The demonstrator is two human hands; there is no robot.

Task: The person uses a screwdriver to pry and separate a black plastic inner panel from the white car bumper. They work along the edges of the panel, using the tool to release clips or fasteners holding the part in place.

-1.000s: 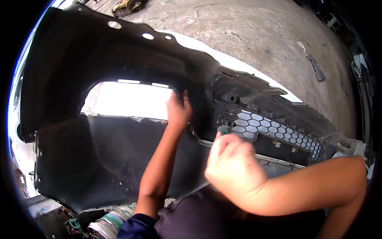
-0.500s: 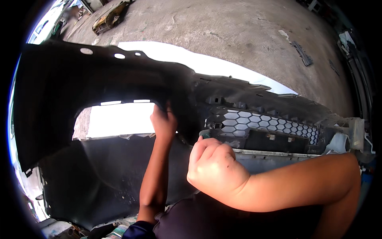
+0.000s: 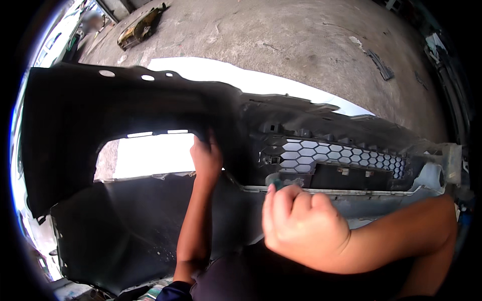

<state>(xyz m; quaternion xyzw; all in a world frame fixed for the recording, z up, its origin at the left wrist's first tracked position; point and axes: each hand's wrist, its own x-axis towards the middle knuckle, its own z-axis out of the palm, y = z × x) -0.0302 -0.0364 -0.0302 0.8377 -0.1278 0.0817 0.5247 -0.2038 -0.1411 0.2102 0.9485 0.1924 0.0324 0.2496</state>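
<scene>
A large black plastic car bumper (image 3: pixel 165 103) stretches across in front of me, its inner side facing me. Where its wide cut-out ends on the right, my left hand (image 3: pixel 207 158) is closed on the edge, fingertips lost in the dark plastic. My right hand (image 3: pixel 307 223) is a fist around a small tool with a dark green part and a rounded, blurred end (image 3: pixel 273 179); its exact kind does not show. That fist hangs just below the honeycomb grille (image 3: pixel 331 153), in front of the bumper's lower strip.
Behind the bumper lies a white panel (image 3: pixel 201 66). A broad dark panel (image 3: pixel 125 215) fills the lower left. On the concrete floor rest a yellowish car part (image 3: pixel 140 27) and a grey strip (image 3: pixel 380 65). Long dark parts (image 3: pixel 454 95) line the right edge. A blurred person (image 3: pixel 92 21) is at the far left.
My right fist has shifted to the right and a little down with the tool, whose end shows more now. My left hand keeps its place on the bumper edge.
</scene>
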